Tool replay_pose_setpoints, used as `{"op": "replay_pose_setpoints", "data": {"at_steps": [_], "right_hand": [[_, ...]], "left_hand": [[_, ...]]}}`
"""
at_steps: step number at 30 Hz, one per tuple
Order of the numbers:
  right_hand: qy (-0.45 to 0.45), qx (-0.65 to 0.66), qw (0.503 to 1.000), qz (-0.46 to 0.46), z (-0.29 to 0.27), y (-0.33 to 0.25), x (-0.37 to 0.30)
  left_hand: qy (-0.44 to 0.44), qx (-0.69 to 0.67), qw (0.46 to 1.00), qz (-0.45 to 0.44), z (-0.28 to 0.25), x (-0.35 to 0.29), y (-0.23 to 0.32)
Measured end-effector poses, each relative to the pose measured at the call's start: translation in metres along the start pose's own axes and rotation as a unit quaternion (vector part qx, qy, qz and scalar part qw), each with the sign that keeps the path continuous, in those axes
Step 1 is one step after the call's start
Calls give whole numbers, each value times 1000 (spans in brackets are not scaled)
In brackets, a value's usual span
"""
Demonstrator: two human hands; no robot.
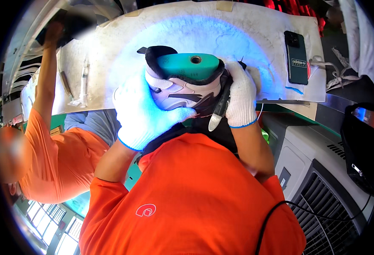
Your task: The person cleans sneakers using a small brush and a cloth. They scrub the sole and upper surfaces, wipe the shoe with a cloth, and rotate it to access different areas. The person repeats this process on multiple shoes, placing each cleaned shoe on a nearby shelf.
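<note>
A white and pale-lilac sneaker with black trim is held up in front of my chest, over the near edge of the worktable. Inside it sits a teal shoe last with a round hole in its top. My left hand, in a white knit glove with a blue cuff, grips the sneaker's left side, thumb along the near side. My right hand, gloved alike, is at the sneaker's right end. It holds a black-handled tool whose short, rounded metal blade points down toward me. The right fingers are partly hidden behind the sneaker.
Blue light falls on the pale worktable. A dark phone lies at the right, a clear syringe-like tube at the left. A co-worker in orange reaches over the table's left end. A grey air cooler stands at my right.
</note>
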State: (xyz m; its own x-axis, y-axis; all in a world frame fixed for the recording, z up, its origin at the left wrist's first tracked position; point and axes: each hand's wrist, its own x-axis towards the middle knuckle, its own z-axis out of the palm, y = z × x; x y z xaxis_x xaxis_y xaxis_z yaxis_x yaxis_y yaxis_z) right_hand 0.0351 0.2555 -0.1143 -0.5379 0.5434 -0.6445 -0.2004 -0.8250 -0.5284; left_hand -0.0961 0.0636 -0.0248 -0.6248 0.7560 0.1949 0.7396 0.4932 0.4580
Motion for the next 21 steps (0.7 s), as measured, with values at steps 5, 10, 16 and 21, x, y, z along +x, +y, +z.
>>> {"op": "replay_pose_setpoints", "data": {"at_steps": [5, 10, 16, 21], "right_hand": [[-3, -146, 985, -94, 27, -6, -25], [-68, -248, 933, -252, 10, 8, -25], [-163, -82, 982, -56, 16, -10, 5], [-192, -198, 961, -37, 19, -17, -1]], "left_hand": [[61, -84, 994, 38, 21, -19, -14], [83, -117, 988, 56, 33, -36, -21], [65, -145, 982, 102, 25, -45, -39], [58, -172, 977, 109, 30, -50, -47]]}}
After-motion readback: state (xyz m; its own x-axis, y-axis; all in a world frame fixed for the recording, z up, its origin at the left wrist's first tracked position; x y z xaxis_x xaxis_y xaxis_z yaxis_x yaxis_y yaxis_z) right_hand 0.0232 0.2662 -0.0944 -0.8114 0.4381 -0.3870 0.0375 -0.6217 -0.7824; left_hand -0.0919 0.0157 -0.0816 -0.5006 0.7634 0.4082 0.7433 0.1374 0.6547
